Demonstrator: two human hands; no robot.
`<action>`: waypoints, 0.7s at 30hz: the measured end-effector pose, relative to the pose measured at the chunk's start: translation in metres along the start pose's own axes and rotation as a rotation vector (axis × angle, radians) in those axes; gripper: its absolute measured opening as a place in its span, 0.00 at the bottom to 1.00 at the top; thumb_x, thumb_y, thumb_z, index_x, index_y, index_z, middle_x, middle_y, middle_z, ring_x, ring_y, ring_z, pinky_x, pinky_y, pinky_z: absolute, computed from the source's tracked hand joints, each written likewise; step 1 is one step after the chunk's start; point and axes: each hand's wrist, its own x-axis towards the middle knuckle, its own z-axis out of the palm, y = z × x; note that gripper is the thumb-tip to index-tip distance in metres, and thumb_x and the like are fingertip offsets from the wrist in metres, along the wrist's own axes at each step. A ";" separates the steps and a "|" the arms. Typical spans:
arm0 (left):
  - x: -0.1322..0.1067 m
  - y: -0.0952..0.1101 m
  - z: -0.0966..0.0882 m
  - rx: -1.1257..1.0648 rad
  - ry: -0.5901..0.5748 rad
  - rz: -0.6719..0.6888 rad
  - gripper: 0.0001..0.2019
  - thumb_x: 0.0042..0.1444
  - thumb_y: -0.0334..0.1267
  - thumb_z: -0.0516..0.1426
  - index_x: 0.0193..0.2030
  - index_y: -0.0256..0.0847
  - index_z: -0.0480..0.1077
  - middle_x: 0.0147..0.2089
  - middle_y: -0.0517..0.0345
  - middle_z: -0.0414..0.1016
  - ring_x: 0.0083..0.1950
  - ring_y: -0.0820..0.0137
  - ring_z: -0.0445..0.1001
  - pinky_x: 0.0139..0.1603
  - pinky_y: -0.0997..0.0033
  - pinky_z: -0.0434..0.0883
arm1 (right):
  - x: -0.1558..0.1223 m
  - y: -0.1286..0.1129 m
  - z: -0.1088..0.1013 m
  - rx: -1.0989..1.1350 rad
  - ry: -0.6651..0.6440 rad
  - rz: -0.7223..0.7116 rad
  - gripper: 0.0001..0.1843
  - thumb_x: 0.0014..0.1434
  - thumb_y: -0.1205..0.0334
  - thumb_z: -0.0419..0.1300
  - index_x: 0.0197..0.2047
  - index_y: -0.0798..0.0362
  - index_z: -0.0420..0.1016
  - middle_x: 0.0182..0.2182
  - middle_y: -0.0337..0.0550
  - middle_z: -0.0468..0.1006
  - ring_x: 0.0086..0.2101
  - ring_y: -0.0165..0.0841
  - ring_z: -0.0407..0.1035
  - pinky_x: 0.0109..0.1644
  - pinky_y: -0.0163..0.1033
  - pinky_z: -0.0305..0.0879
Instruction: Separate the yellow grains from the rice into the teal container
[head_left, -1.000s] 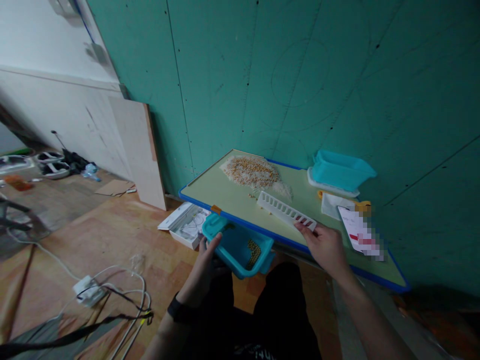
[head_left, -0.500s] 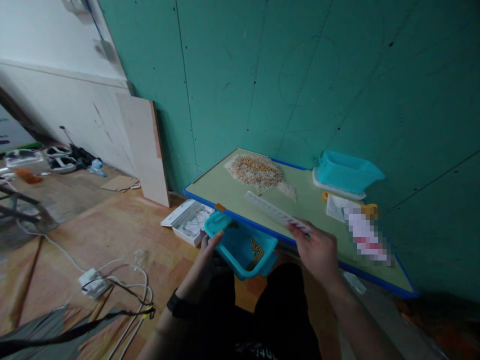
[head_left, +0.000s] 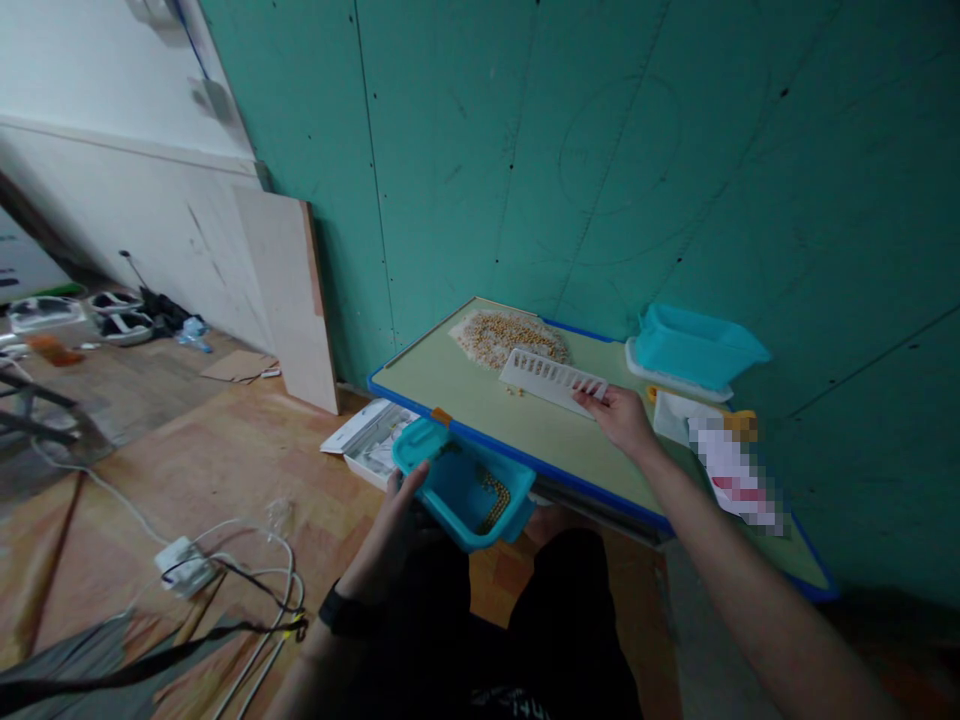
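Observation:
My left hand (head_left: 401, 510) is closed on the near-left rim of a blue plastic basin (head_left: 437, 505), held just below the table's front edge. Inside the basin lie yellowish beans (head_left: 495, 503). In my right hand (head_left: 619, 415) is a white slotted plastic strip (head_left: 551, 385), gripped at its right end. The strip slants over the table, with its far edge by a pile of rice-like white grains mixed with yellow beans (head_left: 495, 335). A few loose beans (head_left: 516, 392) lie near the strip's lower edge.
The pale table (head_left: 420, 375) has a blue edge. At its back right, a second blue basin (head_left: 697, 345) stands on a white lid (head_left: 637, 362). A white bag (head_left: 735, 475) lies closer. An opened white box (head_left: 371, 440) and white cables (head_left: 289, 560) are on the floor.
My right hand has moved up and away from me, carrying the strip toward the pile and turning its slotted face into view. The held basin has shifted slightly left.

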 end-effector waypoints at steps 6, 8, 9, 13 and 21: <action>0.002 0.001 0.002 0.032 0.070 -0.058 0.39 0.69 0.55 0.72 0.81 0.51 0.66 0.68 0.38 0.86 0.61 0.45 0.91 0.60 0.47 0.90 | -0.002 0.003 0.002 0.005 -0.022 -0.044 0.17 0.62 0.45 0.77 0.41 0.50 0.95 0.42 0.52 0.95 0.46 0.55 0.91 0.53 0.54 0.87; 0.004 0.000 0.002 0.024 0.064 -0.060 0.39 0.70 0.54 0.72 0.82 0.52 0.65 0.68 0.38 0.86 0.60 0.46 0.92 0.60 0.47 0.90 | -0.003 0.003 0.003 0.014 -0.020 -0.062 0.21 0.62 0.40 0.76 0.41 0.50 0.95 0.41 0.52 0.95 0.45 0.56 0.91 0.53 0.55 0.87; 0.005 0.000 0.002 0.023 0.054 -0.053 0.39 0.70 0.54 0.72 0.82 0.52 0.64 0.69 0.38 0.85 0.60 0.46 0.92 0.60 0.46 0.90 | -0.004 0.002 0.004 0.021 -0.018 -0.068 0.23 0.61 0.37 0.76 0.41 0.49 0.95 0.41 0.52 0.95 0.45 0.57 0.91 0.53 0.56 0.87; 0.004 -0.005 0.000 0.049 0.036 -0.030 0.44 0.68 0.58 0.73 0.83 0.55 0.60 0.71 0.37 0.82 0.57 0.48 0.92 0.58 0.44 0.90 | -0.013 -0.005 0.005 0.051 -0.025 -0.086 0.26 0.60 0.32 0.75 0.40 0.48 0.95 0.41 0.51 0.95 0.45 0.57 0.91 0.53 0.56 0.88; 0.004 -0.010 -0.004 0.075 -0.058 0.022 0.38 0.70 0.61 0.70 0.80 0.59 0.62 0.82 0.40 0.73 0.64 0.46 0.89 0.57 0.47 0.90 | -0.069 -0.032 0.010 -0.005 -0.030 -0.118 0.25 0.69 0.36 0.70 0.45 0.50 0.96 0.41 0.51 0.95 0.41 0.54 0.92 0.44 0.50 0.89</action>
